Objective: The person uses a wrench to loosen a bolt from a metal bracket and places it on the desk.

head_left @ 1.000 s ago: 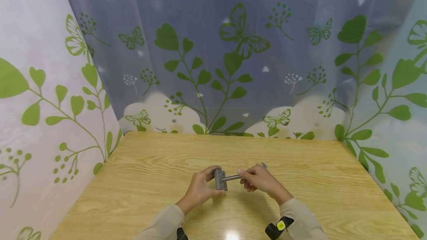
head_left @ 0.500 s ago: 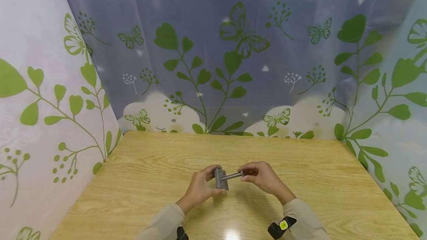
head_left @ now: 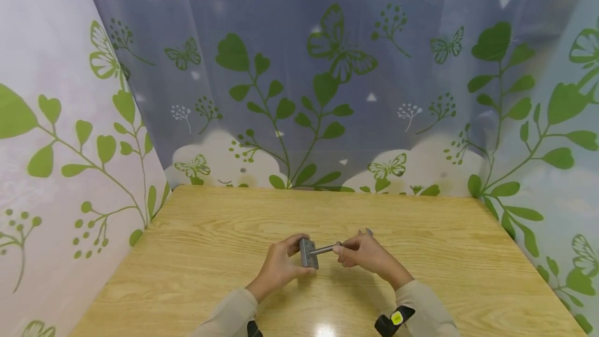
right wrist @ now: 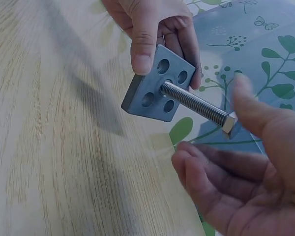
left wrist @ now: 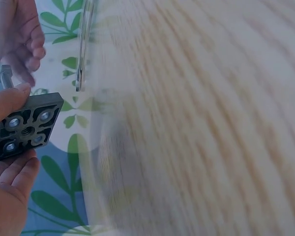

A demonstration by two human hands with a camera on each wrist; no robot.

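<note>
My left hand [head_left: 279, 266] grips a square grey plate [head_left: 309, 253] by its edges, thumb on one side and fingers on the other. The plate has several round recesses, and in the left wrist view its ribbed underside shows a threaded centre hole. A hex bolt [right wrist: 196, 104] sticks out of the plate's middle, with much of its thread exposed. My right hand [head_left: 369, 256] is at the bolt's head. In the right wrist view its thumb [right wrist: 243, 88] lies beside the bolt head, while the other fingers are loosely bent below it and apart from it.
A wooden table [head_left: 234, 217] lies beneath both hands. Behind the right hand shows a small grey pronged thing [head_left: 368, 232], mostly hidden. The left wrist view has a long thin shiny strip [left wrist: 81, 59]. Printed curtains [head_left: 281, 92] enclose the table's back and sides.
The right hand rose over the bolt head half a second ago, and is now lower again with its thumb at the head. The left hand and plate have hardly moved.
</note>
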